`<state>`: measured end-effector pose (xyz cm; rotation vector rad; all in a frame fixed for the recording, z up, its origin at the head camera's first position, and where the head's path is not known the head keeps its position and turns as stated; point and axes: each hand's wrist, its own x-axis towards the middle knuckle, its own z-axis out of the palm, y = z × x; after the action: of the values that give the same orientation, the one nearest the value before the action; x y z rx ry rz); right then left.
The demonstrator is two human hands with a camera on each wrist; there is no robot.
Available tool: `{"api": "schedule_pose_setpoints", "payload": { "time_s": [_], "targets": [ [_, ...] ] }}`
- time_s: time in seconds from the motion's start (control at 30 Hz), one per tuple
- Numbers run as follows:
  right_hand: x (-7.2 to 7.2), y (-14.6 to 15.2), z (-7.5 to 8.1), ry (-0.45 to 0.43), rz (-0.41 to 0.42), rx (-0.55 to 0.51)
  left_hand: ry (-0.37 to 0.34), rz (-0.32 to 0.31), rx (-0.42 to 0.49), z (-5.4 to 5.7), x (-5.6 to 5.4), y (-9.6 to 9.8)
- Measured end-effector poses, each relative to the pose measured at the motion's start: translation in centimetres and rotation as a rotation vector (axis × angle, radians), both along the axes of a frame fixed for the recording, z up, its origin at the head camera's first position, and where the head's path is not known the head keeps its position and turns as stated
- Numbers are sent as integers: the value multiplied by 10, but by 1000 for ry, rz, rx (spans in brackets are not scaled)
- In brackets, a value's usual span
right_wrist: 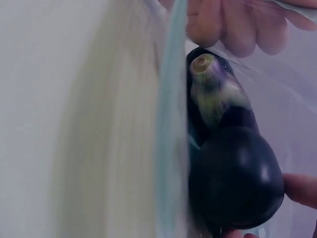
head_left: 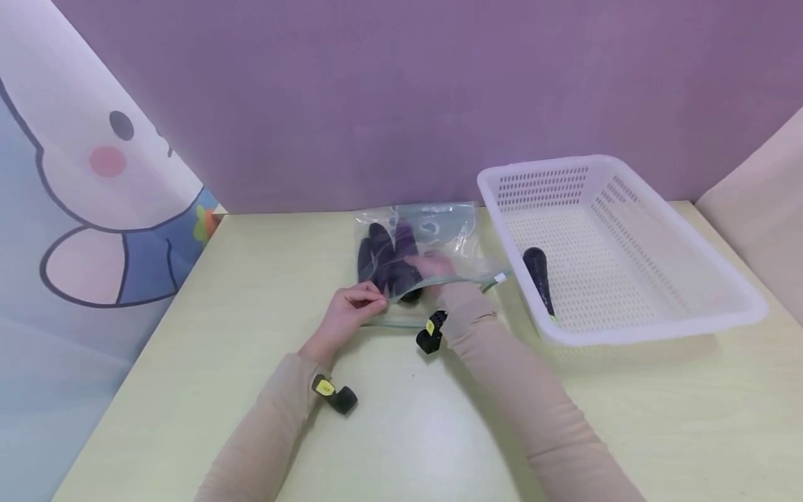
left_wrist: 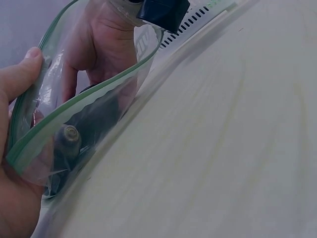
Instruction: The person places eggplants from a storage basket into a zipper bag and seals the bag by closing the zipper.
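Note:
A clear zip bag (head_left: 464, 226) with a green-edged mouth lies on the table, its opening toward me. Several dark eggplants (head_left: 374, 254) rest inside it, side by side. My left hand (head_left: 354, 307) pinches the rim of the bag at its left, and in the left wrist view the green zip strip (left_wrist: 74, 106) gapes. Through that mouth my right hand (head_left: 433, 265) reaches in. Its thumb and fingers hold a glossy round-ended eggplant (right_wrist: 237, 178), partly hidden by the bag. Behind this one, in the right wrist view, shows another eggplant's stem end (right_wrist: 213, 89).
To the right stands a white perforated plastic basket (head_left: 602, 335). Inside it, against the left wall, leans one dark tapering vegetable (head_left: 537, 272) with a green tip. A purple panel (head_left: 376, 104) closes off the table's (head_left: 219, 390) back edge; a printed cloth (head_left: 75, 362) hangs at left.

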<state>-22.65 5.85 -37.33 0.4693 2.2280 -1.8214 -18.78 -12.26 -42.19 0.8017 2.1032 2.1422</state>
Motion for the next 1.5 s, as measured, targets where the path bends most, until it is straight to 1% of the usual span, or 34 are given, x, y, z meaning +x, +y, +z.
{"api": "schedule_pose_setpoints", "payload": {
  "time_s": [0.07, 0.17, 0.3, 0.37, 0.47, 0.57, 0.77, 0.93, 1.07, 1.13, 1.27, 1.3, 1.37, 1.43, 1.5],
  "targets": [
    [-2, -1, -2, 12, -19, 24, -4, 1, -7, 0, 0, 0],
    [-5, -2, -4, 7, -38, 70, -4, 2, -3, -1, 0, 1],
    [-5, -4, -4, -3, -42, 43, 4, 5, 11, 0, 1, 0],
    [-4, -4, -3, 2, -30, 25, 4, 2, 18, 1, 1, 1],
    [-2, -2, -1, 15, 8, 33, 2, 1, 26, 1, 1, 1],
    [-2, -1, 0, 29, 19, 15, 2, 3, 19, 0, 0, 1],
    [-3, 2, -4, 42, -12, -49, -1, 5, 0, -1, -2, 2],
    [-3, 2, -5, 57, -21, -31, -4, 14, -10, 0, 0, 3],
    [-2, -6, -5, 56, 11, -21, -10, 49, -22, -2, 3, -4],
    [-3, -11, -6, 52, 32, 22, -18, 59, -29, -4, 2, -7],
    [-13, -12, -15, 28, 74, 189, -13, 34, -43, -8, -3, -8],
    [-21, -8, -28, 59, 90, 252, -9, 29, -47, -8, -5, -8],
    [-24, -4, -32, 65, 130, 315, 1, 24, -46, -9, -7, -5],
    [-23, 1, -32, 72, 163, 346, 13, 21, -49, -8, -10, -3],
    [-17, 5, -27, 75, 204, 374, 19, 12, -47, -9, -13, -1]
  ]
}}
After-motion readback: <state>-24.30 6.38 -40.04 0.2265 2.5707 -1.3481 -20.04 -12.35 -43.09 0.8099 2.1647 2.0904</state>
